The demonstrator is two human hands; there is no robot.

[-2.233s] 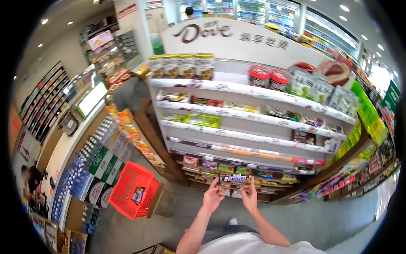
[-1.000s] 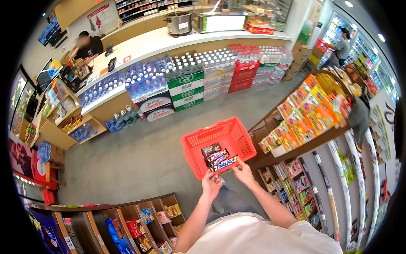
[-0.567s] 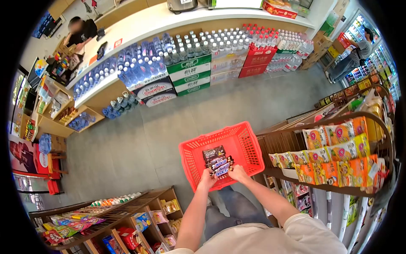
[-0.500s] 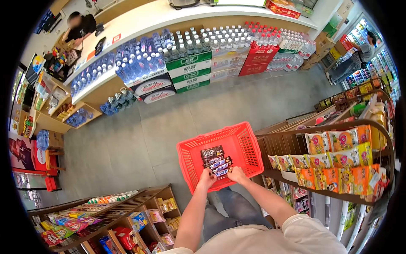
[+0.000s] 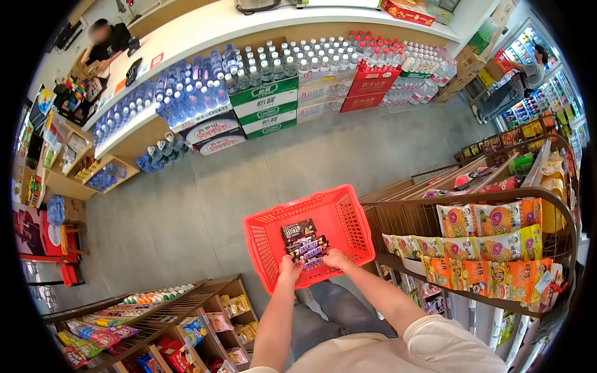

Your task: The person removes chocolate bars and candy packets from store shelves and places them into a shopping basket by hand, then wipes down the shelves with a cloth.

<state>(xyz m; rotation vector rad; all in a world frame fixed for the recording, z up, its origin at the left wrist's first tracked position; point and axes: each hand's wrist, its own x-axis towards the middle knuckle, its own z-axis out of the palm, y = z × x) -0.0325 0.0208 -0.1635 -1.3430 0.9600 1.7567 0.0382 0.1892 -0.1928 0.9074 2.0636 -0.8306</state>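
The left hand [image 5: 290,268] and right hand [image 5: 336,258] flanked the nearest Snickers bar [image 5: 314,261] in the red basket [image 5: 333,214], beside other chocolate bars [image 5: 306,246]; whether either grip was clamped or apart could not be told.

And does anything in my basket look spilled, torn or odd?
Nothing stands out: I see no spill or tear in the red basket. The Snickers bars lie a little unevenly beside the M&M's packet, with your left hand and right hand at them.
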